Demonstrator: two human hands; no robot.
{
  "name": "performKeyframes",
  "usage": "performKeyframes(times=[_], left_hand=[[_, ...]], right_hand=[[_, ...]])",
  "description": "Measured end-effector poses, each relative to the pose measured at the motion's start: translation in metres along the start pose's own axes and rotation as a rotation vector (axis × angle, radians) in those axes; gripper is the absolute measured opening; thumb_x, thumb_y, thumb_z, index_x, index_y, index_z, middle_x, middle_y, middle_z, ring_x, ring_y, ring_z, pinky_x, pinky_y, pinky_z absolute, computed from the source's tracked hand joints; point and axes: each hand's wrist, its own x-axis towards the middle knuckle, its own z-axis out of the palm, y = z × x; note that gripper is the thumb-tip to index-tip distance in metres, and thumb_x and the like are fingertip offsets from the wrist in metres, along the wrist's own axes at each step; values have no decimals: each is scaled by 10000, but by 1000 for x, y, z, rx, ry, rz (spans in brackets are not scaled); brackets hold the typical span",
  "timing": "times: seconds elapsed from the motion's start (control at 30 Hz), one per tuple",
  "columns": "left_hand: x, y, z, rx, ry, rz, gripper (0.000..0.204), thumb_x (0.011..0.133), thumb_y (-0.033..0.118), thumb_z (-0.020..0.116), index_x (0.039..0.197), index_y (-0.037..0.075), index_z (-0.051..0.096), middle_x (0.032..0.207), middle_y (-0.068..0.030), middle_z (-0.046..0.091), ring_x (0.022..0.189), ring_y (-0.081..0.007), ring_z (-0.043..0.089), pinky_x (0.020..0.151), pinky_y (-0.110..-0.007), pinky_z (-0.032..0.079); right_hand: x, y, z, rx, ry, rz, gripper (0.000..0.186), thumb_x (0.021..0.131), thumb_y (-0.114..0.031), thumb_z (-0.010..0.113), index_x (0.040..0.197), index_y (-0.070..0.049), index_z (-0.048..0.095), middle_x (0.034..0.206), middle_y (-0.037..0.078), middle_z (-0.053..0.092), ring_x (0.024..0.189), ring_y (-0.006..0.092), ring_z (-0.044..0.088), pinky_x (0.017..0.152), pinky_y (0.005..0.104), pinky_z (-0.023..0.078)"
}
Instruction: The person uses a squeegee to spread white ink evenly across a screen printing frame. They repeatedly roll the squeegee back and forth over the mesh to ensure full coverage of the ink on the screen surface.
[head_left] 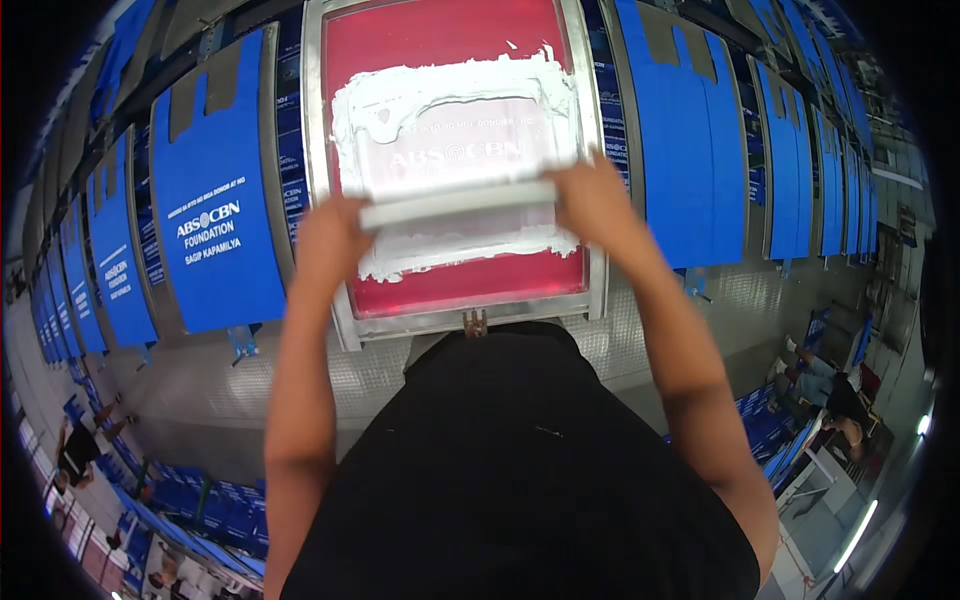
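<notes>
Both hands closed on the squeegee [458, 205]: left hand [328, 240] at its 9 o'clock end, right hand [592, 200] at 3 o'clock. Blade lay across the red screen frame [345, 300], white ink [450, 85] pooled toward 12. Even pressure from both grips, steady angle and one unbroken stroke looked advisable.

Blue bags [215, 225] with white print lie in rows on boards left of the red screen [455, 150]; plain blue ones [690, 140] right.

We stand in a screen-printing workshop: a metal-framed red printing screen [455, 285] at twelve o'clock, flanked by rows of blue fabric bags [215, 230].
</notes>
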Motion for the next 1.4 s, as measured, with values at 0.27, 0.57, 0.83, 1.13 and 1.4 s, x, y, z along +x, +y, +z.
performKeyframes(times=[0.27,0.57,0.83,1.13,1.4], left_hand=[[4,3,35,-39,127,47,354,587,46,742,936,60,686,826,-182,660,815,-366,619,751,-436,504],[48,-1,-19,-9,25,-42,431,670,273,825,1019,56,697,899,-192,690,860,-327,670,769,-409,523],[-28,11,36,-82,148,107,322,603,11,718,919,54,673,836,-148,663,798,-348,607,752,-440,488],[152,-8,-36,-83,-18,-54,378,680,309,804,985,102,720,887,-161,699,850,-330,667,775,-394,515],[43,16,-66,110,563,107,469,821,249,709,1197,11,560,1177,-185,581,1009,-317,589,779,-402,478]], right_hand=[[5,9,58,33,234,-10,433,656,-30,651,1080,-116,676,874,111,684,934,287,632,1101,527,274],[40,10,-16,-62,109,5,431,675,-73,620,1096,-150,671,825,132,695,937,302,642,974,457,436],[-34,-2,63,24,272,-22,395,666,22,589,1030,-104,674,902,112,683,869,301,629,1090,541,296],[142,52,-41,-38,136,25,490,658,-63,565,1131,-131,676,1021,149,687,998,312,646,862,403,513],[162,61,-99,68,44,-8,579,619,-63,526,1187,-57,642,1081,204,662,1022,359,629,888,394,508]])
